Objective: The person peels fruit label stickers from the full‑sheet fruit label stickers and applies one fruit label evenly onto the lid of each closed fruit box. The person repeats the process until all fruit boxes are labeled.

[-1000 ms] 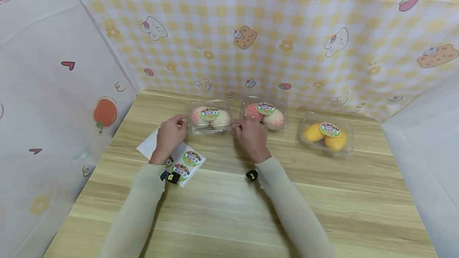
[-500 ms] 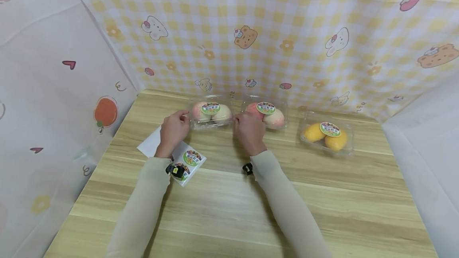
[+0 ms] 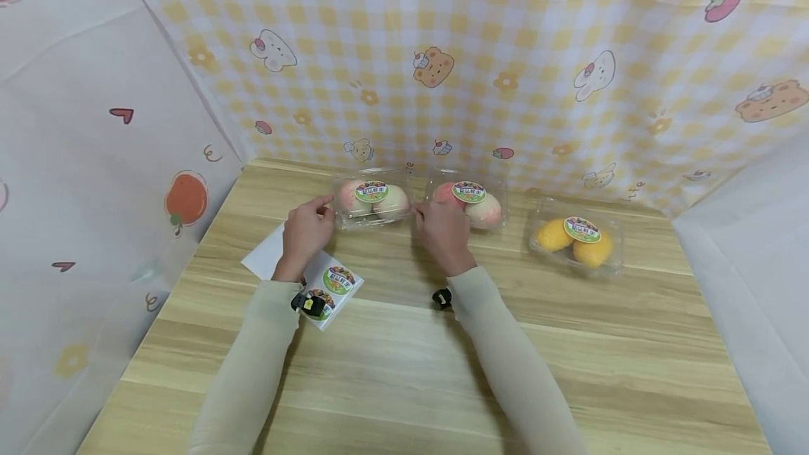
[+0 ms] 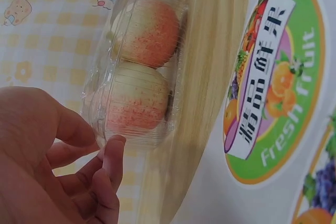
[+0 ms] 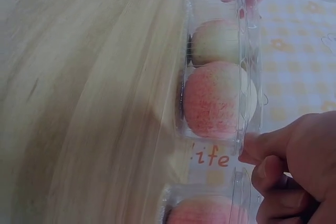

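Note:
A clear plastic fruit box with two pink-and-cream peaches stands at the back of the table, an oval label on its lid. My left hand pinches the rim at its left end, thumb and forefinger at the corner in the left wrist view. At the opposite end my right hand grips the rim between thumb and curled forefinger, as the right wrist view shows. Partly behind that hand is a second labelled peach box. Under my left wrist lies a sheet of round fruit stickers.
Further right sits a third clear box holding two yellow lemons, also labelled. A checked cloth hangs along the table's back edge. The wooden table extends toward me.
Over the last second both hands and the peach box between them have shifted slightly back, toward the cloth. During the last half second they stay almost still.

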Available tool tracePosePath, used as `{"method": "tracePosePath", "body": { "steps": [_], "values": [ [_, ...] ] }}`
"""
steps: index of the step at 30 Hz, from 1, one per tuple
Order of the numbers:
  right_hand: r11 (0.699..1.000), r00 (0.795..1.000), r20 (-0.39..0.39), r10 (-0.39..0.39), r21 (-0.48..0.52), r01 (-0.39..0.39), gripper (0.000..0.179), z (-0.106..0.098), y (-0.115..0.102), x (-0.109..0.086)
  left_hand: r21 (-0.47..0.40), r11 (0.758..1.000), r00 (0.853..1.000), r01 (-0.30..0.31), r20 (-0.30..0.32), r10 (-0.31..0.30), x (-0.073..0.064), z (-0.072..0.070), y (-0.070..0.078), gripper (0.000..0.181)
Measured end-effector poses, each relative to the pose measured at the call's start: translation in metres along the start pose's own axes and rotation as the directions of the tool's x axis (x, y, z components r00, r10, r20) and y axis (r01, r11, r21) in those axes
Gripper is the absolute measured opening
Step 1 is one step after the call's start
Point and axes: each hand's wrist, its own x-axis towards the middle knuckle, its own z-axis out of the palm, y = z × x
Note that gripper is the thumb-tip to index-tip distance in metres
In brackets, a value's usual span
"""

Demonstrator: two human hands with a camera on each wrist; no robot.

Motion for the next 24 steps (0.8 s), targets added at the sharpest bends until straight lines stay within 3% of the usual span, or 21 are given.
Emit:
{"method": "tracePosePath", "body": {
  "steps": [8, 17, 21, 24],
  "values": [
    [0.997, 0.998, -0.003, -0.068, -0.023, 0.068, 0.030, -0.001, 0.010, -0.010, -0.033, 0.999, 1.000, -0.025, 0.009, 0.025, -0.004, -0.005, 0.000, 0.043],
    [0.986, 0.991, -0.008, -0.131, 0.104, 0.131, 0.035, 0.000, 0.020, -0.028, -0.028, 0.999, 0.999, -0.017, 0.027, 0.018, -0.013, -0.011, -0.002, 0.047],
    [0.977, 0.989, 0.006, -0.149, 0.156, 0.146, 0.039, -0.006, 0.024, -0.039, -0.028, 0.999, 0.999, -0.026, -0.034, 0.025, -0.023, -0.011, 0.000, 0.056],
    [0.976, 0.987, 0.015, -0.158, 0.156, 0.154, 0.040, -0.013, 0.027, -0.048, -0.025, 0.992, 0.985, -0.124, -0.121, 0.120, -0.031, -0.008, 0.002, 0.060]
  ]
}}
